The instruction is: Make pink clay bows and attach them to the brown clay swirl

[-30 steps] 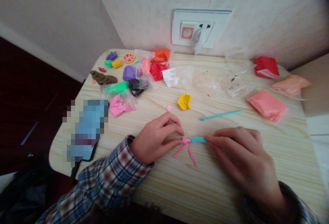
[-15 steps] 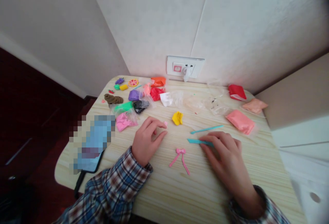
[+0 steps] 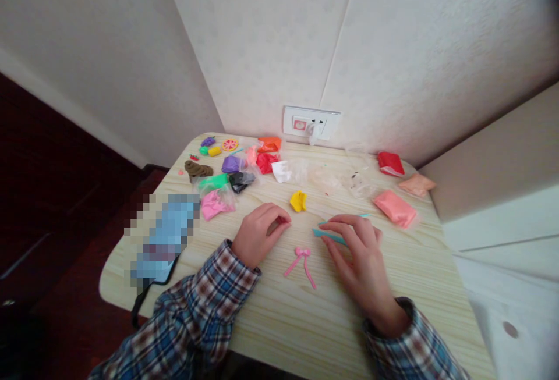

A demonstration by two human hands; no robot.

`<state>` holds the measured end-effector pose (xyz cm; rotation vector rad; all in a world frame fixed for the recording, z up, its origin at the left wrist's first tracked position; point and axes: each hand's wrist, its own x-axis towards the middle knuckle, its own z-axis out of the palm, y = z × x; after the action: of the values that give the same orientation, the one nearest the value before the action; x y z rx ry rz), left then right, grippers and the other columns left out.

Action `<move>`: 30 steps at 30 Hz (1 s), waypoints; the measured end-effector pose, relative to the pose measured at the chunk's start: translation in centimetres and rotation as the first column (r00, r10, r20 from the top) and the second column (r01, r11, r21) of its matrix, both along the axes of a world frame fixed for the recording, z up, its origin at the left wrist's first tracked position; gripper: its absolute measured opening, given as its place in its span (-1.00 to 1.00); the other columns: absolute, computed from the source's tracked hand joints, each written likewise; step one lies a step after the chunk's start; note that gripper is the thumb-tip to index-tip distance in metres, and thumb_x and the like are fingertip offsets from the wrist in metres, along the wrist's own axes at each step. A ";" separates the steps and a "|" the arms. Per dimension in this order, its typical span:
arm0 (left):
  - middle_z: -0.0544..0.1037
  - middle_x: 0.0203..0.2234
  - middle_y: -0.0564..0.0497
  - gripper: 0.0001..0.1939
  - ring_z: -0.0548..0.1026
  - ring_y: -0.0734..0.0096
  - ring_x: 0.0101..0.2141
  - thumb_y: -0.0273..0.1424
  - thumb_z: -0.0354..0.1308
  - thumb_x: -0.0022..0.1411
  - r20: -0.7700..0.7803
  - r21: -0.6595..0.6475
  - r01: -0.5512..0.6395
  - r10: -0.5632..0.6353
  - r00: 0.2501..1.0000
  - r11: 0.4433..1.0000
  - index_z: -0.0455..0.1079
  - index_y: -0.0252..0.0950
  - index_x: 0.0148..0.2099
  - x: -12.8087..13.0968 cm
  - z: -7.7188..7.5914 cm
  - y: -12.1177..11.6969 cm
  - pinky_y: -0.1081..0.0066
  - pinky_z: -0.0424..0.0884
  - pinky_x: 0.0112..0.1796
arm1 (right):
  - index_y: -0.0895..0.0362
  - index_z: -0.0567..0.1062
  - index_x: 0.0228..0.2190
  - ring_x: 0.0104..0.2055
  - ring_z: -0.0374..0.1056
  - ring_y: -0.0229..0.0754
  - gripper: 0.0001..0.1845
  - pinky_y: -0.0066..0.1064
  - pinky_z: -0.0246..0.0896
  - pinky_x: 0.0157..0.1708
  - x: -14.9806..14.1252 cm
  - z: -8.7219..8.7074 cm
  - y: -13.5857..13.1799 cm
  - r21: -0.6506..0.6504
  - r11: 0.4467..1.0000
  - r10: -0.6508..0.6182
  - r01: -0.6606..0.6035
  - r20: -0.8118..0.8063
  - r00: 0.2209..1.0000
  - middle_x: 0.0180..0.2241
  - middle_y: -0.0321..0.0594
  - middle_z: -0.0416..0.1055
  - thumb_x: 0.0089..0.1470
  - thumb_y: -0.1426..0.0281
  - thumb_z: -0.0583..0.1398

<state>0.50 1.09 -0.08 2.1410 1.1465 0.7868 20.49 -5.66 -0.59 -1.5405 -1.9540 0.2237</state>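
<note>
A small pink clay bow [image 3: 301,254] with two long tails lies on the wooden table [image 3: 305,322], between my hands. My right hand [image 3: 356,252] is just right of it and pinches a flat teal modelling tool [image 3: 324,234] whose tip points left. A second thin teal stick [image 3: 363,215] peeks out behind those fingers. My left hand [image 3: 259,233] rests on the table up and left of the bow. Its fingers are curled, thumb and forefinger meeting at the tips, and what they pinch is hidden. A yellow clay lump [image 3: 299,201] sits just beyond both hands.
Bags of coloured clay crowd the back left: pink [image 3: 213,203], green [image 3: 212,181], black [image 3: 240,180], purple [image 3: 230,163], red [image 3: 265,162], white [image 3: 282,171]. Salmon [image 3: 394,208] and red [image 3: 390,163] packs lie right. A pixelated phone [image 3: 165,234] lies left. A wall socket [image 3: 311,123] is behind.
My right hand drew the teal tool off the bow and holds it to the right. My left hand let go of the bow and went up toward a small pink bit. The view pulled back.
</note>
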 end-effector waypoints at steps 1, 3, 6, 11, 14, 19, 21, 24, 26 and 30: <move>0.50 -0.41 0.02 -0.98 0.47 0.43 -0.36 -0.49 0.12 0.20 0.019 -0.004 0.019 -0.019 1.000 1.000 0.38 -0.32 -0.30 0.1 0.0 -0.1 0.42 0.43 -0.31 | 0.08 0.39 -0.17 -0.09 0.29 -0.10 -0.82 -0.19 0.07 -0.13 -0.4 0.1 0.2 0.000 1.000 0.013 -0.013 -0.011 1.000 -0.17 -0.17 0.37 0.17 0.47 0.10; 0.52 -0.38 0.01 -0.95 0.49 0.45 -0.36 -0.47 0.14 0.19 0.121 -0.073 0.061 -0.052 0.991 0.995 0.37 -0.33 -0.26 0.3 0.1 -0.4 0.43 0.45 -0.31 | 0.08 0.40 -0.17 -0.09 0.30 -0.12 -0.83 -0.20 0.08 -0.12 -1.2 0.3 0.5 0.010 0.999 0.039 -0.039 -0.028 0.999 -0.18 -0.17 0.39 0.17 0.46 0.10; 0.52 -0.39 0.00 -0.85 0.52 0.45 -0.35 -0.44 0.21 0.15 0.384 -0.294 0.175 -0.051 0.922 0.939 0.36 -0.34 -0.21 0.7 0.0 -0.6 0.40 0.48 -0.27 | 0.06 0.43 -0.19 -0.13 0.33 -0.14 -0.83 -0.21 0.08 -0.13 -2.0 0.5 0.8 0.036 0.996 0.077 -0.075 -0.052 0.996 -0.21 -0.20 0.42 0.17 0.44 0.12; 0.51 -0.45 0.06 -0.68 0.52 0.48 -0.39 -0.41 0.34 0.00 0.572 -0.528 0.300 0.072 0.817 0.794 0.32 -0.33 -0.20 0.9 0.1 -0.5 0.41 0.45 -0.26 | 0.07 0.47 -0.24 -0.19 0.33 -0.19 -0.85 -0.25 0.06 -0.16 -2.1 0.8 0.9 0.090 0.990 0.119 -0.110 -0.097 0.988 -0.27 -0.24 0.45 0.17 0.46 0.12; 0.52 -0.47 0.09 -0.61 0.52 0.51 -0.41 -0.45 0.38 -0.06 0.592 -0.621 0.347 0.130 0.796 0.702 0.31 -0.32 -0.19 0.8 0.3 -0.3 0.46 0.44 -0.28 | 0.07 0.47 -0.24 -0.22 0.32 -0.21 -0.85 -0.26 0.05 -0.18 -2.0 0.9 0.8 0.132 0.979 0.167 -0.152 -0.107 0.980 -0.29 -0.25 0.44 0.16 0.49 0.13; 0.52 -0.48 0.11 -0.59 0.51 0.54 -0.44 -0.48 0.38 -0.09 0.601 -0.657 0.381 0.146 0.786 0.651 0.31 -0.32 -0.19 0.8 0.3 -0.3 0.48 0.43 -0.31 | 0.09 0.47 -0.31 -0.26 0.31 -0.23 -0.88 -0.27 0.04 -0.19 -2.1 1.1 0.7 0.148 0.973 0.196 -0.176 -0.134 0.971 -0.33 -0.28 0.43 0.14 0.52 0.15; 0.52 -0.48 0.11 -0.60 0.51 0.53 -0.45 -0.47 0.38 -0.09 0.605 -0.655 0.387 0.143 0.784 0.649 0.31 -0.32 -0.19 0.8 0.2 -0.3 0.47 0.44 -0.32 | 0.08 0.47 -0.34 -0.26 0.30 -0.23 -0.88 -0.27 0.03 -0.19 -2.1 1.2 0.7 0.143 0.973 0.200 -0.179 -0.148 0.968 -0.34 -0.29 0.42 0.13 0.53 0.16; 0.51 -0.48 0.11 -0.59 0.51 0.51 -0.45 -0.44 0.39 -0.09 0.617 -0.647 0.395 0.144 0.773 0.653 0.30 -0.31 -0.19 0.8 0.1 -0.2 0.45 0.44 -0.33 | 0.08 0.45 -0.33 -0.24 0.28 -0.22 -0.89 -0.26 0.02 -0.17 -2.1 1.2 0.7 0.113 0.975 0.211 -0.194 -0.170 0.963 -0.32 -0.29 0.41 0.11 0.53 0.18; 0.51 -0.48 0.11 -0.58 0.50 0.51 -0.45 -0.44 0.39 -0.10 0.623 -0.645 0.397 0.148 0.768 0.653 0.31 -0.31 -0.19 0.8 0.0 -0.2 0.46 0.43 -0.33 | 0.08 0.44 -0.32 -0.22 0.27 -0.22 -0.89 -0.25 0.02 -0.16 -2.1 1.1 0.8 0.091 0.975 0.218 -0.204 -0.181 0.959 -0.30 -0.28 0.41 0.10 0.53 0.20; 0.50 -0.47 0.11 -0.59 0.49 0.55 -0.43 -0.45 0.41 -0.12 0.622 -0.658 0.401 0.160 0.766 0.637 0.33 -0.33 -0.21 0.8 0.1 -0.2 0.50 0.41 -0.32 | 0.08 0.42 -0.33 -0.22 0.26 -0.21 -0.92 -0.25 0.01 -0.16 -2.0 0.8 0.9 0.092 0.972 0.229 -0.215 -0.200 0.953 -0.31 -0.29 0.40 0.12 0.50 0.18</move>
<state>1.33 0.91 -0.02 1.0621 0.7237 0.6891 18.50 -4.79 0.19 -1.1994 -1.9421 0.3929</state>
